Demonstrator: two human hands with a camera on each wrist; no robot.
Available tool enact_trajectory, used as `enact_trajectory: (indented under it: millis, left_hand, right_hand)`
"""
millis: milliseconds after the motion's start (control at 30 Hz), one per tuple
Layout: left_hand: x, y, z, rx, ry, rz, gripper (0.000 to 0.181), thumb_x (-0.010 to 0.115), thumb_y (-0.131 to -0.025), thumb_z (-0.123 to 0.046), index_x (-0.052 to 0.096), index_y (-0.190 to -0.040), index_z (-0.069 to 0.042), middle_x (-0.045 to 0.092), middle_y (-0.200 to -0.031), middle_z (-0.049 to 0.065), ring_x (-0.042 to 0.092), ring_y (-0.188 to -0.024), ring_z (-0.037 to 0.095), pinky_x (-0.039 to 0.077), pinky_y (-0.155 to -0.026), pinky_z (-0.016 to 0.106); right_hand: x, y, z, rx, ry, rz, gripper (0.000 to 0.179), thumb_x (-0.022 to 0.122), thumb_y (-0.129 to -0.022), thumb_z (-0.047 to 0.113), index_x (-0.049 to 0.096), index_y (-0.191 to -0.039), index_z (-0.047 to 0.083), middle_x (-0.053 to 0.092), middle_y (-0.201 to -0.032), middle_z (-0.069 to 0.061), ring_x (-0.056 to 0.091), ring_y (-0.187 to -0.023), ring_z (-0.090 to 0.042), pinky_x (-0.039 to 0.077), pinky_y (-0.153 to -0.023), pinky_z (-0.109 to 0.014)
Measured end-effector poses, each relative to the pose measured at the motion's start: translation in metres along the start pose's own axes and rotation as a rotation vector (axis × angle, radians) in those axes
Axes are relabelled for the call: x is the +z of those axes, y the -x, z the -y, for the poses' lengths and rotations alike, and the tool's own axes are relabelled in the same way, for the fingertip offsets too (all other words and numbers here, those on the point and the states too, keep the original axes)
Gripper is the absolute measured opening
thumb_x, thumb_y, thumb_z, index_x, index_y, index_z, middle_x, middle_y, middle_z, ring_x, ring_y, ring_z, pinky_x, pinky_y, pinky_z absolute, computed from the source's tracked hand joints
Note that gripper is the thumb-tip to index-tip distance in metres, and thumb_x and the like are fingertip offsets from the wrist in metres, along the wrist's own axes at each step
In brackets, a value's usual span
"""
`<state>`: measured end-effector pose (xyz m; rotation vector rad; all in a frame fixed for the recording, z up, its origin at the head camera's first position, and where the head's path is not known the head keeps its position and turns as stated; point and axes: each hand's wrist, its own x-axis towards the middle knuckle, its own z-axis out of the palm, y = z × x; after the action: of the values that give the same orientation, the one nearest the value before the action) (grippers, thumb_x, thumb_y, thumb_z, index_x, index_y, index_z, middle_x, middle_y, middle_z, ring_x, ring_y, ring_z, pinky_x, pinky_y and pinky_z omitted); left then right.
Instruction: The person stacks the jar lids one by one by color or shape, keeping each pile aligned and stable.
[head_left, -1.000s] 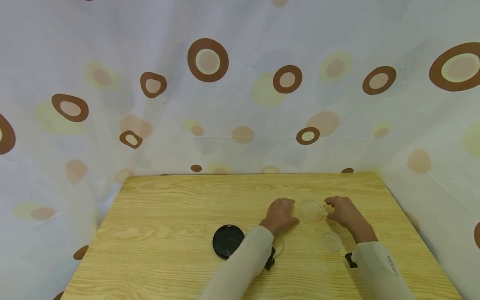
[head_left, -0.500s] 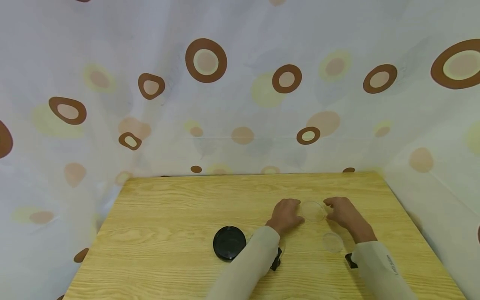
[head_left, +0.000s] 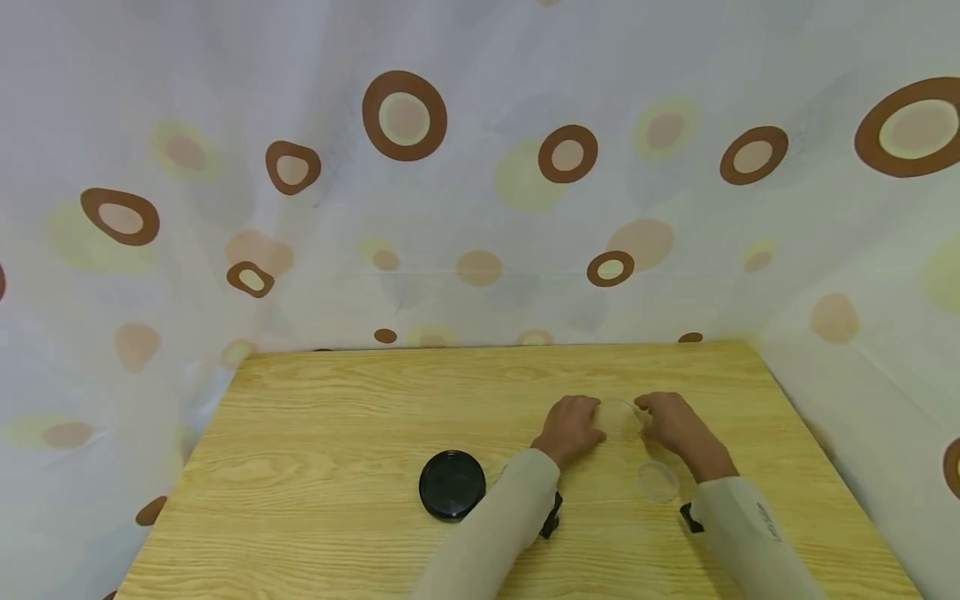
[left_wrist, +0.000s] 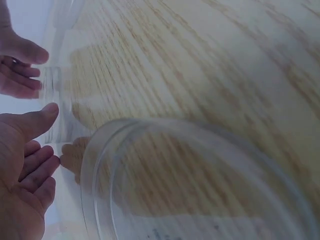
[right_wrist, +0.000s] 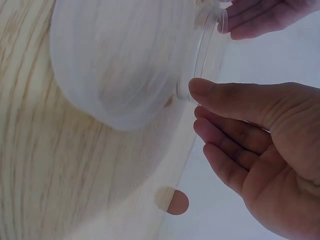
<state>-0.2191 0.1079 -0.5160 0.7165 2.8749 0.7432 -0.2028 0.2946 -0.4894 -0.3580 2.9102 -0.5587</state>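
Observation:
A clear round dish (head_left: 619, 422), like a petri dish, stands on the table between my two hands. My left hand (head_left: 570, 429) is at its left side, thumb and fingertips by the rim. At the right side is my right hand (head_left: 678, 429); in the right wrist view its thumb (right_wrist: 235, 100) meets the dish wall (right_wrist: 202, 52), fingers loosely bent. A second clear dish (head_left: 657, 482) lies in front of the right hand. Another clear dish (left_wrist: 135, 127) is large in the left wrist view; the left sleeve hides it in the head view.
A black round lid-like disc (head_left: 452, 486) lies left of the left forearm. The wood-grain table (head_left: 337, 417) is bounded by a patterned cloth (head_left: 480, 208) at the back and sides. Dark straps (head_left: 551, 515) show at both wrists.
My left hand has moved right to the dish's left side. My right hand has come slightly left, closer to the dish. The head view has shifted a little.

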Motion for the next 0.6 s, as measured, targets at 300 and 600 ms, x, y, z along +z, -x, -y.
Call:
enact_trajectory:
  millis: [300, 600]
  left_hand:
    - [0.0026, -0.0028, -0.0012, -0.006, -0.008, -0.007, 0.045, 0.077, -0.080, -0.027, 0.064, -0.122, -0.015, 0.067, -0.118, -0.005, 0.063, -0.107, 0.009, 0.050, -0.090, 0.020]
    - [0.0054, -0.0054, -0.0032, -0.020, -0.092, -0.019, 0.042, 0.077, -0.080, -0.028, 0.066, -0.119, -0.016, 0.069, -0.111, -0.007, 0.065, -0.100, 0.008, 0.052, -0.082, 0.019]
  right_hand:
    - [0.0001, -0.0013, 0.0007, 0.012, -0.002, 0.003, 0.024, 0.073, -0.074, -0.006, 0.065, -0.096, -0.001, 0.063, -0.110, -0.030, 0.060, -0.097, -0.045, 0.053, -0.077, -0.050]
    - [0.0033, -0.0040, 0.0063, 0.033, -0.015, 0.021, 0.040, 0.073, -0.073, -0.006, 0.062, -0.111, -0.009, 0.062, -0.114, -0.030, 0.058, -0.104, -0.046, 0.051, -0.085, -0.052]
